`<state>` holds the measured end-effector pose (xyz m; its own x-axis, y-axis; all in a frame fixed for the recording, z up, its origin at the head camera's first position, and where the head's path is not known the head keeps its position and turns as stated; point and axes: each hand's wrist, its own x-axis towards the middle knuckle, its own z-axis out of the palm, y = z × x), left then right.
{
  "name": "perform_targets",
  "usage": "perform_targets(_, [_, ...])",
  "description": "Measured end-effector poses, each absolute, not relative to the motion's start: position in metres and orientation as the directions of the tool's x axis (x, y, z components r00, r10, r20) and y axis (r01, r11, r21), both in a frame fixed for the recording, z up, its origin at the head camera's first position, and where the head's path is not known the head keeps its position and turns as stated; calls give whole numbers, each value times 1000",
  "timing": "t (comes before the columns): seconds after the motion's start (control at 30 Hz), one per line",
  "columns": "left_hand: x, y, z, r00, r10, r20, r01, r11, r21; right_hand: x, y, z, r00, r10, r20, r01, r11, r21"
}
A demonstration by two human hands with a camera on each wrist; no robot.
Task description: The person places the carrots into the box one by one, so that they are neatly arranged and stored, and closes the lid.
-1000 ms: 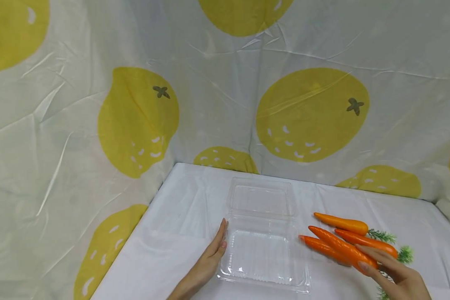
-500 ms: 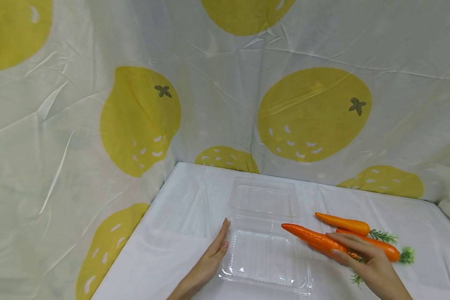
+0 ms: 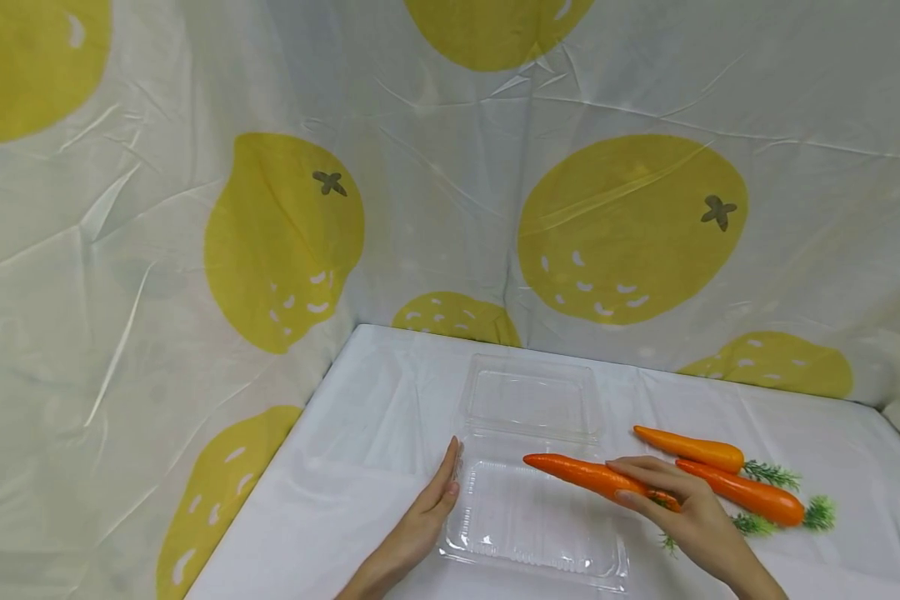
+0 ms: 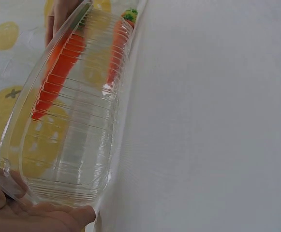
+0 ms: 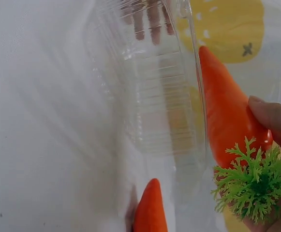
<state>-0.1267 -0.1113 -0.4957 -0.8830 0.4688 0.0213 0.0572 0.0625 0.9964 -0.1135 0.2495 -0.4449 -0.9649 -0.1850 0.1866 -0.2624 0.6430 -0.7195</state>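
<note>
A clear plastic clamshell box (image 3: 532, 517) lies open on the white cloth, its lid (image 3: 532, 400) folded back away from me. My left hand (image 3: 420, 521) rests against the left wall of the box with its fingers extended; in the left wrist view, the fingertips (image 4: 84, 215) touch the box's end. My right hand (image 3: 690, 508) holds an orange carrot (image 3: 573, 473) with a leafy green top (image 5: 256, 179) above the right part of the box, tip pointing left. Some of that carrot is hidden by the fingers.
Right of the box lie a lighter orange carrot (image 3: 693, 450) and a redder carrot (image 3: 753, 493), both with green tops. Further green leaves (image 3: 753, 525) show beside my right hand, which covers what they belong to. A lemon-print curtain (image 3: 435, 208) hangs around the table.
My right hand has carried the carrot leftward from the pile to over the box. My left hand has stayed against the box.
</note>
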Motion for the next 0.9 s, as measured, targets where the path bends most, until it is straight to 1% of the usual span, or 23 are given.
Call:
perform_targets(0.13, [-126, -111, -495, -889, 459, 9, 48, 73, 996, -119, 241, -449, -952, -224, 210, -306, 631, -713])
perform_targets(0.37, [-125, -110, -495, -895, 446, -7, 40, 95, 995, -128, 228, -451, -940, -286, 188, -320, 541, -777])
perform_targets(0.6, [-124, -110, -493, -893, 450, -20, 32, 106, 994, -134, 220, -456, -938, -298, 177, -322, 557, -766])
perform_targets(0.9, [-124, -111, -493, -896, 443, -18, 37, 115, 993, -140, 211, -462, -924, -321, 208, -361, 548, -754])
